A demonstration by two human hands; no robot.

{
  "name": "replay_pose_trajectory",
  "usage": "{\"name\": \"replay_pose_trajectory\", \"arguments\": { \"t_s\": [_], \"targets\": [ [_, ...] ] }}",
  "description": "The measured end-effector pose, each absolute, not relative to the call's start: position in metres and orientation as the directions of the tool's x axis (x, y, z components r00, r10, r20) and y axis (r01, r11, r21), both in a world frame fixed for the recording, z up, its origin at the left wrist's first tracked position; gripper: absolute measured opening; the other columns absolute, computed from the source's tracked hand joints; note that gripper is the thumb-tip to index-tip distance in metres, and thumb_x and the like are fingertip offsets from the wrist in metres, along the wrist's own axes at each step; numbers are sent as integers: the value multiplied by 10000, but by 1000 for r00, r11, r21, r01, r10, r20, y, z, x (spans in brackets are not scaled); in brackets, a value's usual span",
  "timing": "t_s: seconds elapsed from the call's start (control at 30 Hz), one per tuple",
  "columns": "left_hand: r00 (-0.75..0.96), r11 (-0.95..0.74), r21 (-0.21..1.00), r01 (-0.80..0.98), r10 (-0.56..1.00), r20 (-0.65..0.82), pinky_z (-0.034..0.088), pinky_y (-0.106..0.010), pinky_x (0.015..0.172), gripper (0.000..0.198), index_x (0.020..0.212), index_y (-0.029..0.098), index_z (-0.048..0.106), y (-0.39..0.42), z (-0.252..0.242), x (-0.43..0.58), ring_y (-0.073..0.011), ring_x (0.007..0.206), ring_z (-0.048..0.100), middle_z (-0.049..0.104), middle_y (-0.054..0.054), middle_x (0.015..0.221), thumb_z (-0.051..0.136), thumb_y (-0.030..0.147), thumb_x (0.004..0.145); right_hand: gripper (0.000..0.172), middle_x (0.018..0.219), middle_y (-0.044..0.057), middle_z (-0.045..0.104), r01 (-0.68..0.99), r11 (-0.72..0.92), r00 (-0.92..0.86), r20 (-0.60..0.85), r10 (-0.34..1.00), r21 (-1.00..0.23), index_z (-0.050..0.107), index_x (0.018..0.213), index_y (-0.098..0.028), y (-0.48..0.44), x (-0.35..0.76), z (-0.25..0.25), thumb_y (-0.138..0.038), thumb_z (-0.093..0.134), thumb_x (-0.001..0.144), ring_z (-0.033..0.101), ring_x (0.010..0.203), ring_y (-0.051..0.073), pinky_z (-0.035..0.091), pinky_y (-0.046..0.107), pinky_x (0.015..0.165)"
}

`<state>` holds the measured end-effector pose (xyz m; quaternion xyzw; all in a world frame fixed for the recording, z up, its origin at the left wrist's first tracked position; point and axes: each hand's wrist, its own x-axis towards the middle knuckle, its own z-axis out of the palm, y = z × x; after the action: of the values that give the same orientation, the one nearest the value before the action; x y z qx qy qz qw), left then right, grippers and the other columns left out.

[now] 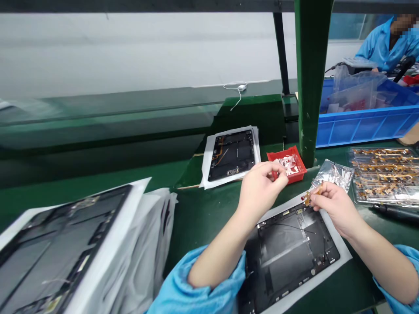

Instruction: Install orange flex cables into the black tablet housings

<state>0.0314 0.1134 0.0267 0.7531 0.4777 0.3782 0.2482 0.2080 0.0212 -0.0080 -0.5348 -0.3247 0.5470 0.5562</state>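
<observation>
Between the thumb and fingers of my right hand [334, 207] is a small orange flex cable [308, 199], above the top edge of a black tablet housing [288, 248]. The housing lies open side up on a white sheet [342, 253]. My left hand [262, 185] is closed in a pinch just in front of a red tray [297, 176] with small white pieces in it. Whatever those fingers hold, if anything, is too small to make out. A clear plastic bag [337, 174] lies behind my right hand.
Clear trays [386, 174] of orange flex cables lie at the right, with a black tool [396, 213] in front. A green post [310, 83] rises beside a blue crate [366, 124]. Another housing [234, 155] lies behind; stacked housings [65, 244] stand left. A co-worker [382, 43] sits beyond.
</observation>
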Motion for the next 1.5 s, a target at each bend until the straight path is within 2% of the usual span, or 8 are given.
{"name": "replay_pose_trajectory", "arguments": {
  "t_s": [0.2,0.5,0.63,0.7,0.87,1.07,1.33,1.5],
  "targets": [
    [331,-511,548,662,856,398,512,-404,866,162,733,199,705,139,10,29,-253,914,644,759,-44,833,577,206,832,219,653,-19,641,-217,-209,94,-234,968,-954,617,706,-196,19,205,-15,-309,802,680,538,590,117,410,256,581],
    [348,-547,519,657,831,435,488,-423,931,222,936,192,761,138,14,28,-266,995,636,778,-66,981,548,251,912,289,686,-28,594,-131,-209,70,-219,973,-969,733,974,-194,20,207,-18,-298,734,704,531,627,128,431,271,607],
    [472,-354,707,612,881,32,448,-290,610,382,744,195,736,115,33,26,-171,604,608,699,-10,646,517,435,946,287,703,-21,598,11,-113,73,-112,991,-994,743,1002,-212,18,208,-20,-264,643,738,544,659,147,450,289,639],
    [580,-230,807,544,798,-163,438,-266,588,429,732,183,737,100,36,23,-153,587,613,699,-13,645,510,475,949,271,714,-19,603,159,-45,31,-41,999,-986,741,986,-230,16,208,-17,-221,584,765,547,661,152,451,293,648],
    [693,148,949,278,653,-305,492,-251,711,321,1038,193,749,68,16,9,-192,943,681,761,-65,1021,572,440,936,292,817,16,675,548,254,-202,169,965,-797,736,904,-246,6,206,-9,-105,498,809,612,750,175,468,301,686],
    [602,540,839,-63,691,-399,501,-214,738,380,1147,173,720,45,-14,-10,-193,1069,690,755,-114,1159,785,322,804,343,834,33,676,708,442,-288,346,893,-551,746,1056,-249,1,208,-18,-98,503,866,643,772,184,497,308,693],
    [530,655,730,-196,697,-483,533,-221,737,313,1021,140,755,39,-19,-12,-179,952,732,788,-106,1031,814,252,735,303,865,53,695,789,574,-416,496,762,-221,749,1077,-208,2,208,-22,-100,518,913,627,761,185,486,315,687],
    [503,660,718,-221,708,-496,535,-215,667,365,1041,139,732,36,-18,-14,-185,911,747,789,-113,1039,830,223,700,300,921,62,722,814,565,-429,511,745,-139,745,1083,-194,1,208,-19,-88,510,929,650,803,189,498,328,740]
  ]
}}
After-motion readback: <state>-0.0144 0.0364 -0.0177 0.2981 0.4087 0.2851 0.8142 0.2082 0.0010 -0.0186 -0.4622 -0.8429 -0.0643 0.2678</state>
